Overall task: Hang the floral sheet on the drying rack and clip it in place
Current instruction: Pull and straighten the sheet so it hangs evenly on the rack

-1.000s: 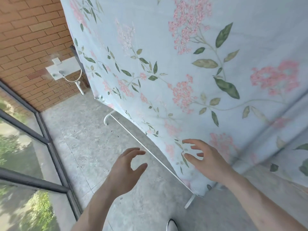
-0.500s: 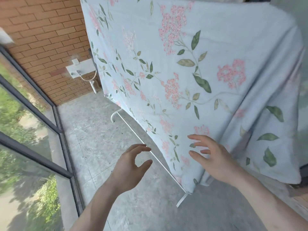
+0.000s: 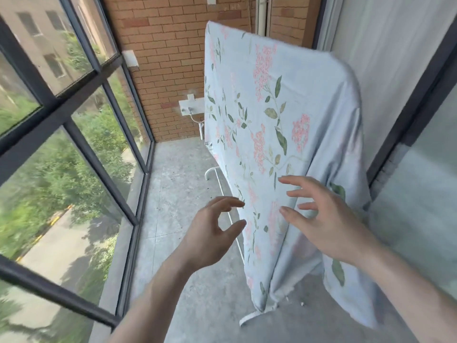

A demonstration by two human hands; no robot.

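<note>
Floral sheet (image 3: 279, 134) draped over drying rack (image 3: 223, 191). Left hand (image 3: 210, 233) and right hand (image 3: 319, 216) raised before it, fingers spread, gripping nothing.

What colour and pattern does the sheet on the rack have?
Pale blue sheet with pink flower clusters and green leaves, seen in the head view.

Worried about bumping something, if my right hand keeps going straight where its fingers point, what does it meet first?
Most likely the floral sheet; your open right hand sits just before it, though depth is unclear.
</note>
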